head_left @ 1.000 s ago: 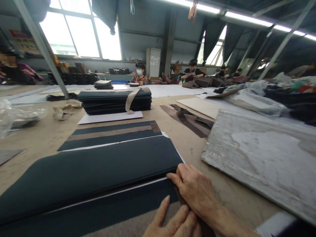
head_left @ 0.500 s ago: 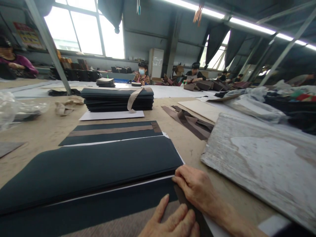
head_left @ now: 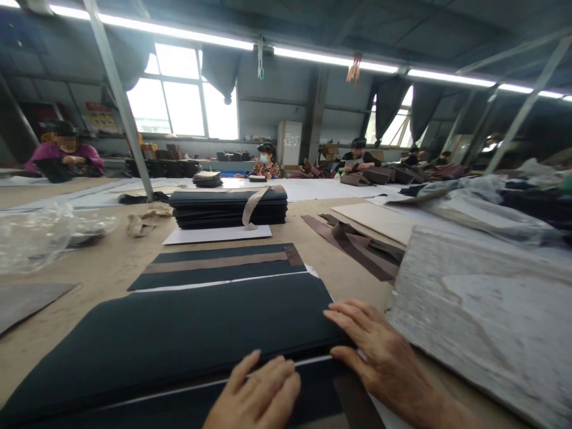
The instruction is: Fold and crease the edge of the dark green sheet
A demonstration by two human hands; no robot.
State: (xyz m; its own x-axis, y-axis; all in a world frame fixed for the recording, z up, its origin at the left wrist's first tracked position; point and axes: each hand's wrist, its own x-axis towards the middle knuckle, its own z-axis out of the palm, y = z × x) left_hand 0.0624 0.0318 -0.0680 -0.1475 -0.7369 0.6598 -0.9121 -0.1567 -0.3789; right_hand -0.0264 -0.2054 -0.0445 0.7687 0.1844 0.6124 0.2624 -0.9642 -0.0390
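A thick stack of dark green fabric panels (head_left: 187, 333) lies across the near table. My right hand (head_left: 384, 351) rests at its right end, fingers stretched over the top corner and the thumb apart below the near edge. Just in front of the stack lies another dark green panel (head_left: 313, 381) with a brown strip (head_left: 355, 396) along its right end. Over this panel, close to the stack's near edge, my left hand (head_left: 257, 393) is open with its fingers extended. Part of the near panel is hidden under my hands.
Behind the stack lies a dark panel (head_left: 179, 277) with brown strips. Farther back stands a folded dark pile (head_left: 227, 211). Brown strips (head_left: 357, 244) and a worn grey board (head_left: 482, 310) lie right, clear plastic (head_left: 40, 238) left. Several people sit across the tables.
The view has tilted up. My left hand has moved left and off the brown strip's end, toward the stack. My right hand has opened from a pinch and spread over the stack's corner.
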